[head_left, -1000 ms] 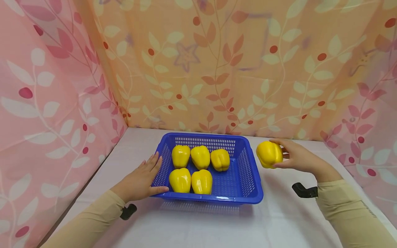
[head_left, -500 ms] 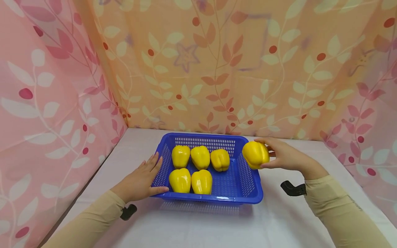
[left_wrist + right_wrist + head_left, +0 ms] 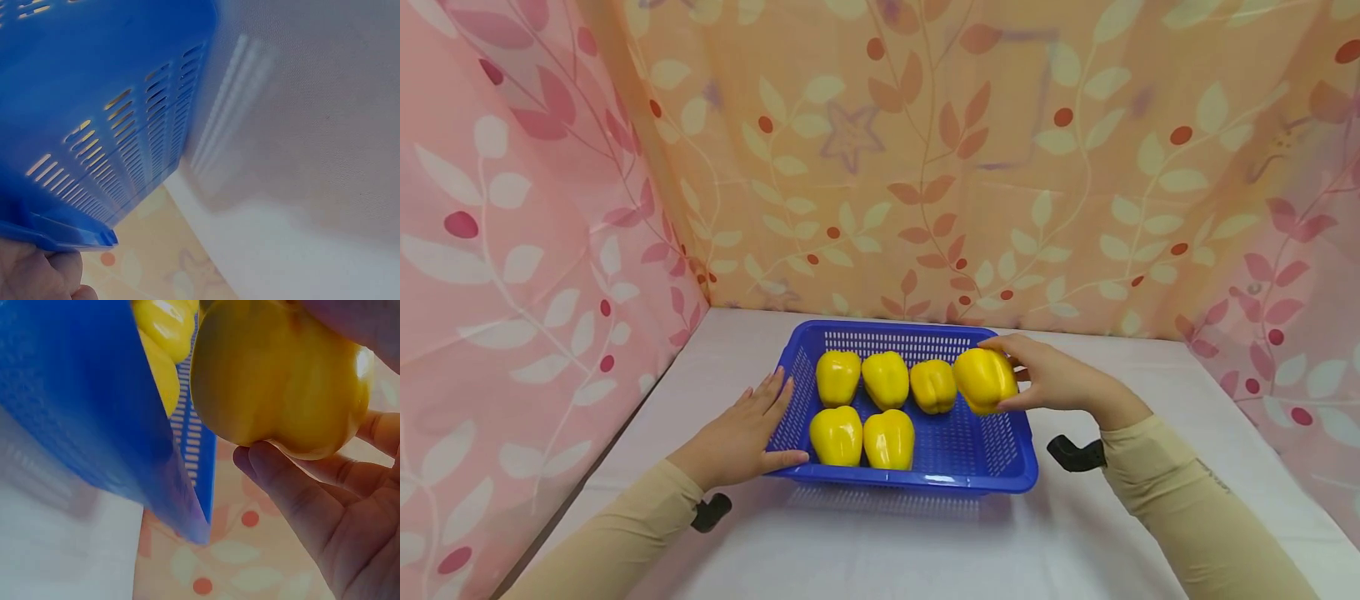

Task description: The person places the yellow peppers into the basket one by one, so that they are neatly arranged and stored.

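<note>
A blue plastic basket with slotted sides stands on the white-covered table. My left hand rests on its left end, fingers spread and fairly straight, with the thumb along the front rim. My right hand grips a yellow bell pepper between thumb and fingers, over the basket's right part. In the right wrist view the held bell pepper appears close up beside the basket's wall. Inside, several more yellow bell peppers stand in two rows; the back-right bell pepper is nearest the held one.
The white cloth spreads in front of the basket and to both sides. Patterned curtains hang behind and on the left and right. A black wrist mount sticks out from the right sleeve, and another mount from the left.
The right hand has moved left with the bell pepper, from outside the basket's right edge to over its inside. The left hand and the other peppers have stayed where they were.
</note>
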{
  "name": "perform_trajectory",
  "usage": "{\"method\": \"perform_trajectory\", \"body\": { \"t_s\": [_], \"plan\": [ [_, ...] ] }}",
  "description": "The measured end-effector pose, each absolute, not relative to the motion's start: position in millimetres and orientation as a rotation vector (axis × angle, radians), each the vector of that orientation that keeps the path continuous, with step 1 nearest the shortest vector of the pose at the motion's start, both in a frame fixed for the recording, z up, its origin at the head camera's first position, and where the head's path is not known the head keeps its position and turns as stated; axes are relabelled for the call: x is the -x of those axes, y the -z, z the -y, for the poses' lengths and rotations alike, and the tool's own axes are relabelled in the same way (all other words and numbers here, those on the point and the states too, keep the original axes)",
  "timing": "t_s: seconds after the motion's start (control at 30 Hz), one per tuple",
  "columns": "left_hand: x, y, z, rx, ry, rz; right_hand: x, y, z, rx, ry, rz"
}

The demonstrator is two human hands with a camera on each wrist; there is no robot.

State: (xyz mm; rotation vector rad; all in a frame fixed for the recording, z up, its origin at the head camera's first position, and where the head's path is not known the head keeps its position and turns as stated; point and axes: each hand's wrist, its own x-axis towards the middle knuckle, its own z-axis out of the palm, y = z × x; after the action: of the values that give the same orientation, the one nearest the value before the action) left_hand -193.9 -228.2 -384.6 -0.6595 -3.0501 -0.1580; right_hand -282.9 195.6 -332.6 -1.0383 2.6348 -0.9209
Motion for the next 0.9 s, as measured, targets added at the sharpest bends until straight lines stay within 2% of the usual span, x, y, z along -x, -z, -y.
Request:
{"method": "perform_trajectory", "body": {
  "t_s": [0.9],
  "plan": [
    [196.9, 389.8, 229.5, 0.646, 0.153, 3.071, 287.9, 340.4, -146.7, 1.167, 0.587, -2.598]
  ]
}}
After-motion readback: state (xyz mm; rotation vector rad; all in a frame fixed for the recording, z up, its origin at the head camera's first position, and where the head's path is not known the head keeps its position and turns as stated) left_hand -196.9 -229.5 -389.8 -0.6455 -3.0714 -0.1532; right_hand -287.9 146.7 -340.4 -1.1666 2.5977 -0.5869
